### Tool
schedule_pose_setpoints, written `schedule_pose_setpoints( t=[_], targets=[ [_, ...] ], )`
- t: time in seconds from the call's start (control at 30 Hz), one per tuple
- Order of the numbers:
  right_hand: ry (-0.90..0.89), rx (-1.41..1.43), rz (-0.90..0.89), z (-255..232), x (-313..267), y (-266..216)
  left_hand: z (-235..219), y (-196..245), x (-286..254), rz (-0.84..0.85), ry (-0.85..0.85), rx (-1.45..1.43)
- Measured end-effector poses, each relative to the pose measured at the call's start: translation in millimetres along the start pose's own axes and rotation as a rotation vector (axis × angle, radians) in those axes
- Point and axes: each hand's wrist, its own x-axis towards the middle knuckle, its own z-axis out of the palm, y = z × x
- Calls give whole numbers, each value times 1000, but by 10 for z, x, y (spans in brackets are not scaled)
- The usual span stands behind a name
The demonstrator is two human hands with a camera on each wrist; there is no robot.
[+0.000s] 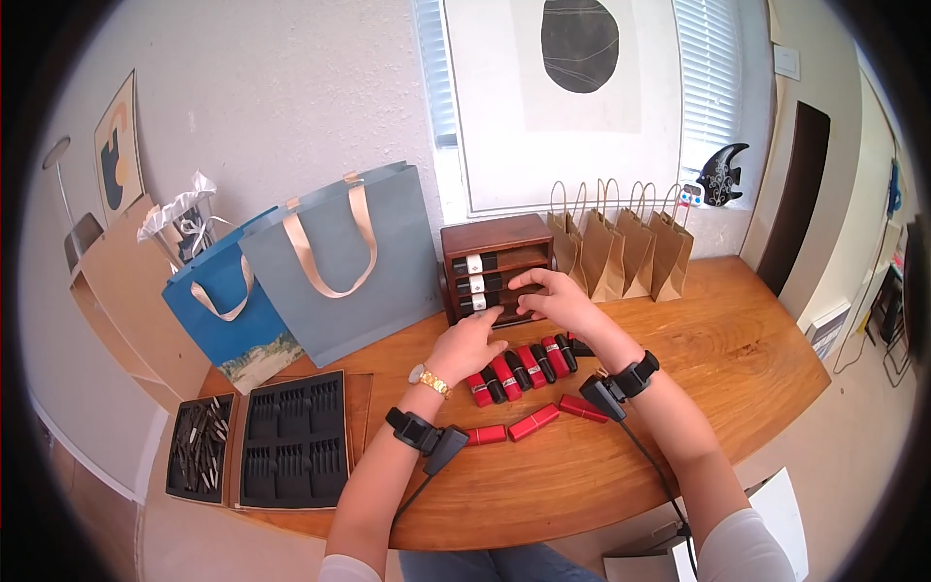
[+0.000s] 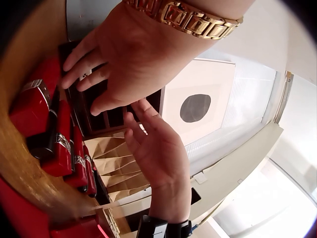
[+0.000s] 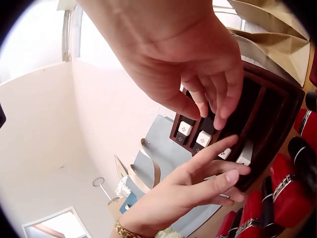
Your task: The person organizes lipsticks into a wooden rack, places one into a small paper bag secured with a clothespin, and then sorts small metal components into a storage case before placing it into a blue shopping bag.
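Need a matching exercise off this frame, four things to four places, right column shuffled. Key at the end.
Sides as seen in the head view.

Things
1. Gold watch
2. Brown paper bags
3. Black fish ornament
4. Wooden cabinet

Places
A. Right of the framed picture, beyond the blinds
B. Between the large grey-blue bag and the row of small bags
C. Worn just behind the left hand
D. Standing in a row on the table

Pairs: 1-C, 2-D, 3-A, 4-B
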Motion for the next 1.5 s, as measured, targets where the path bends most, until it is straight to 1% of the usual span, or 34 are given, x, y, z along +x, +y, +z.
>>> schedule_pose_setpoints(
  t=[0.03,0.07,0.1,0.13,0.17,0.2,0.23,0.27,0.33,0.37,0.4,0.43,0.47,0.53,0.67,0.73,0.8,0.87,0.9,0.97,1.0,1.03,1.1,1.13,1.2,1.23,1.27,1.33,1.37,1.4,1.47,1.5],
  targets=[
    [-8,-8,-69,9,9,18,-42,20,-4,0,0,-1],
    [-15,-16,-138,20,11,30,-103,38,-3,-74,-47,58],
    [-16,-16,-138,40,-1,34,-157,58,-8,-147,-95,117],
    [-71,6,-142,64,-16,36,-189,75,-18,-148,-95,117],
    [-126,29,-147,79,-21,34,-221,89,-28,-209,-47,188],
    [-126,31,-149,82,-16,33,-248,86,-32,-270,2,260],
    [-173,37,-137,84,-9,38,-273,56,-35,-294,17,303],
    [-220,43,-123,84,-2,46,-292,20,-42,-293,17,304],
    [-237,59,-124,78,18,74,-313,-32,-55,-306,81,332],
    [-255,76,-123,75,30,93,-308,-40,-63,-307,82,330],
    [-257,74,-123,73,45,115,-309,-38,-78,-287,131,301],
    [-273,119,-129,71,59,140,-316,-28,-91,-267,178,273],
    [-289,166,-133,74,67,161,-333,-12,-89,-271,177,272],
    [-306,165,-136,55,73,158,-437,138,-77,-346,-83,300],
    [-318,125,-138,37,50,121,-297,24,-35,-284,-132,234],
    [-324,89,-129,0,59,115,-170,-94,-9,-149,-119,126],
    [-329,49,-119,-38,44,95,-74,-185,2,-124,-128,101],
    [-291,-102,-121,-74,-6,43,-13,-259,25,-99,-136,76],
    [-291,-102,-120,-88,-35,-5,-2,-283,31,-128,-148,100],
    [-251,-296,-152,-111,-119,-119,37,-366,38,-156,-167,123],
    [-250,-293,-147,-115,-167,-172,65,-434,43,-124,-147,112],
    [-178,-363,-206,-118,-217,-236,67,-430,42,-92,-128,100],
    [-19,-450,-293,-93,-360,-442,38,-337,20,-116,-135,109],
    [-17,-450,-287,-99,-405,-498,-9,-249,1,-144,-137,120],
    [83,-199,-317,-128,-458,-582,-92,-66,-5,-128,-149,139],
    [133,-185,-338,-149,-478,-628,-121,29,-17,-115,-157,161],
    [135,-185,-336,-176,-520,-698,-139,136,-41,-114,-159,160],
    [271,-103,-299,-233,-614,-820,-120,335,-70,78,-202,41],
    [338,-84,-416,-266,-634,-821,-57,390,-85,196,-217,-21],
    [342,-84,-411,-305,-656,-831,-80,545,-139,237,-297,-54],
    [374,14,-413,-395,-683,-850,-30,678,-195,293,-426,-3],
    [353,-7,-348,-470,-684,-830,-37,720,-229,294,-429,-4]
  ],
)
